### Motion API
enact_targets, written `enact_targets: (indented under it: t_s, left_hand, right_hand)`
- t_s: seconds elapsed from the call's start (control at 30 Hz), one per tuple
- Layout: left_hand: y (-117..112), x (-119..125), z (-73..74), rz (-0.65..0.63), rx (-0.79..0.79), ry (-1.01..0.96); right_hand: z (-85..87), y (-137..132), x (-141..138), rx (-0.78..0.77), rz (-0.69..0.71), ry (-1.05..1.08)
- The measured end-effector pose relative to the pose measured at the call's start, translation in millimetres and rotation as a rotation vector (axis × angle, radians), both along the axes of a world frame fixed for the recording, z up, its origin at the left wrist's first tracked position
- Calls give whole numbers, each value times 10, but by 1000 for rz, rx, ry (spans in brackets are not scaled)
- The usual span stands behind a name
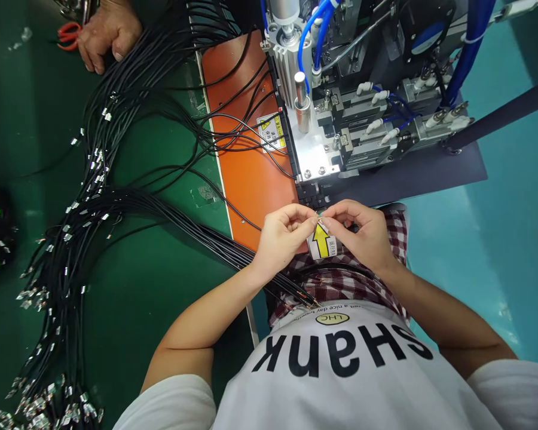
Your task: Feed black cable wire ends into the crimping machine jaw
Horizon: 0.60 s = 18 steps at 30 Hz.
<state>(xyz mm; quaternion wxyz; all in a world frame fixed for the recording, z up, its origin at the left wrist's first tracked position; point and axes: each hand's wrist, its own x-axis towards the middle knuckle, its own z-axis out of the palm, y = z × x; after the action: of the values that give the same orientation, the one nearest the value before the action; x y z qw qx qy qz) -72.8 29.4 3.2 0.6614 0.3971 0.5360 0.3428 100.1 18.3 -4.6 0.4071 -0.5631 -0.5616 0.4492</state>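
My left hand (287, 236) is closed in a pinch, and a thin black cable (246, 221) runs in under it from the left. Fingertip to fingertip with it, my right hand (361, 233) pinches too. Between the fingertips shows a tiny pale bit, seemingly the cable's end, too small to make out fully. Just below them is a white label with a yellow arrow (323, 240). A bundle of black cables (215, 239) passes below my left wrist, its stripped ends (311, 298) lying on my lap.
A machine with a metal block (314, 149) and blue air hoses (325, 30) stands ahead. The orange plate (251, 185) carries loose cables. On the green table (161, 316) lie many cables with shiny terminals (40, 406). Another person's hand (110, 36) rests near red-handled pliers (69, 36).
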Motion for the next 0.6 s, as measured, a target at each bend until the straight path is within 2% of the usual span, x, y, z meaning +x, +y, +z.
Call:
enact_targets:
  t_s: [0.37,0.6]
  left_hand:
    - [2,1,-2,-4,26,-35]
    - [-13,-10,-16,-21,18,39]
  right_hand:
    - [11,-28,51,5,38,3]
    - [25,-24,39,-23,13,16]
